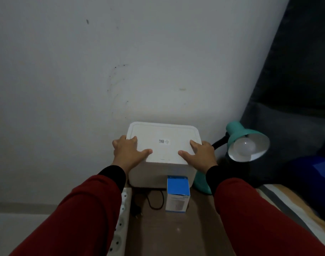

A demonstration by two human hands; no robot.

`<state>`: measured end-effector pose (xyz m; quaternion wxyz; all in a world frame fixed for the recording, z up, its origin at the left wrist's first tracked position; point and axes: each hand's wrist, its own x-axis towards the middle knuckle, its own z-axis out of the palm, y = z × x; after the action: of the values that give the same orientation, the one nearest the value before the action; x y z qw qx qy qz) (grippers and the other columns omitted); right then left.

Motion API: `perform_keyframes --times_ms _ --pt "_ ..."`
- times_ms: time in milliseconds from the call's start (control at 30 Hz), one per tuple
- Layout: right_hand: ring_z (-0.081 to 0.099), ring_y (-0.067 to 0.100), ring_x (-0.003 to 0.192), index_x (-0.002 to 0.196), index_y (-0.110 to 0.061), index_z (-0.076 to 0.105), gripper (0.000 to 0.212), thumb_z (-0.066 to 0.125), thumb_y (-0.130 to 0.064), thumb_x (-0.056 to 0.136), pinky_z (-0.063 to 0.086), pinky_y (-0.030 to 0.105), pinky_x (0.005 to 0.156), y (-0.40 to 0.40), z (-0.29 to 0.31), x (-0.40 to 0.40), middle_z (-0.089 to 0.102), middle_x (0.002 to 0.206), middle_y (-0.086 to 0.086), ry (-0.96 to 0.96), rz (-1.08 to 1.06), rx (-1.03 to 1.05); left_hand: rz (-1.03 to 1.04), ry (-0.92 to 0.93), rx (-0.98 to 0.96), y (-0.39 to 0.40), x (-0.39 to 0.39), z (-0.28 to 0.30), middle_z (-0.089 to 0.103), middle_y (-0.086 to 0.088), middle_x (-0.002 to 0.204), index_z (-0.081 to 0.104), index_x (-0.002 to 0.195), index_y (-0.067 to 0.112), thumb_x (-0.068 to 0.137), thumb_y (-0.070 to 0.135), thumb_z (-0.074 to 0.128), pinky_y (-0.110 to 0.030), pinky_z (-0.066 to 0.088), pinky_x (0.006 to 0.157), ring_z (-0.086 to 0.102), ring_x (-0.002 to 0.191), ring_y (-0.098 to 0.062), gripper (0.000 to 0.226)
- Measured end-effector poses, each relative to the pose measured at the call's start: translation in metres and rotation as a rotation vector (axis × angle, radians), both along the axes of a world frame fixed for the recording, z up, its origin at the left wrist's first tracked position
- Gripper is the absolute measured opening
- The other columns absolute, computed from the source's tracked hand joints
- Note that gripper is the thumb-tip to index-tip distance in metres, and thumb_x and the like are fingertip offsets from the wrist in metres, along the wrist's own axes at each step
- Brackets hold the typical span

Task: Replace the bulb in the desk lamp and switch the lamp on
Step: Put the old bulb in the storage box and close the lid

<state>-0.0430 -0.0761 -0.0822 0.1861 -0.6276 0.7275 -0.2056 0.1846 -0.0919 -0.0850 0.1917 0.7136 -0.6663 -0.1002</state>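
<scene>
Now left hand (129, 151), right hand (201, 154) clasp white bin (165, 133) (thumbs atop); lamp (238, 133) beside, carton (178, 193) before.

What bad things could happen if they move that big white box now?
The white box sits close beside the teal lamp, so swinging it right could knock the lamp and its bulb. The small blue carton stands right in front; dragging the box forward may topple it. The left hand and right hand seem to grip just the lid, which might come off.
</scene>
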Motion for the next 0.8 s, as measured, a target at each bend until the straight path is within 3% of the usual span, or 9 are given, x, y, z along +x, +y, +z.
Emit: perform_keyframes --times_ms 233,333,467,633,800 --pt "0.032 0.038 0.133 0.137 -0.013 0.046 0.083 0.046 -0.071 0.077 0.027 0.041 0.112 -0.020 -0.015 0.002 0.041 0.141 0.024 0.115 0.005 0.048 0.019 -0.048 0.045 -0.022 0.000 -0.018 0.048 -0.016 0.133 0.054 0.124 0.012 0.078 0.066 0.051 -0.036 0.032 0.100 0.033 0.132 -0.033 0.071" --pt "0.035 0.039 0.129 0.135 -0.011 0.048 0.077 0.047 -0.067 0.081 0.029 0.040 0.110 -0.027 -0.017 0.001 0.044 0.137 0.024 0.141 0.023 0.045 0.020 -0.028 0.063 -0.025 0.001 -0.021 0.046 -0.016 0.136 0.052 0.128 0.011 0.072 0.072 0.044 -0.036 0.030 0.103 0.032 0.133 -0.032 0.083" --pt "0.040 0.038 0.123 0.123 -0.008 0.055 0.096 0.028 -0.080 0.066 0.031 0.039 0.104 -0.032 -0.017 0.003 0.050 0.128 0.026 0.160 0.026 0.043 0.017 -0.055 0.084 -0.030 0.002 -0.023 0.047 -0.016 0.136 0.051 0.128 0.012 0.075 0.071 0.041 -0.036 0.030 0.102 0.032 0.133 -0.033 0.080" --pt "0.036 0.039 0.126 0.125 -0.008 0.053 0.066 0.046 -0.061 0.085 0.029 0.040 0.107 -0.036 -0.023 0.001 0.045 0.132 0.026 0.179 0.036 0.036 -0.007 -0.029 0.077 -0.026 -0.001 -0.029 0.047 -0.017 0.135 0.053 0.125 0.012 0.067 0.070 0.029 -0.036 0.025 0.104 0.034 0.131 -0.030 0.085" --pt "0.026 0.040 0.136 0.142 -0.010 0.037 0.072 0.042 -0.058 0.089 0.025 0.042 0.115 -0.035 -0.021 0.001 0.029 0.146 0.026 0.175 0.062 0.091 -0.027 -0.085 0.079 -0.024 -0.002 -0.026 0.047 -0.018 0.133 0.048 0.129 0.010 0.085 0.065 0.036 -0.036 0.025 0.105 0.037 0.128 -0.030 0.071"
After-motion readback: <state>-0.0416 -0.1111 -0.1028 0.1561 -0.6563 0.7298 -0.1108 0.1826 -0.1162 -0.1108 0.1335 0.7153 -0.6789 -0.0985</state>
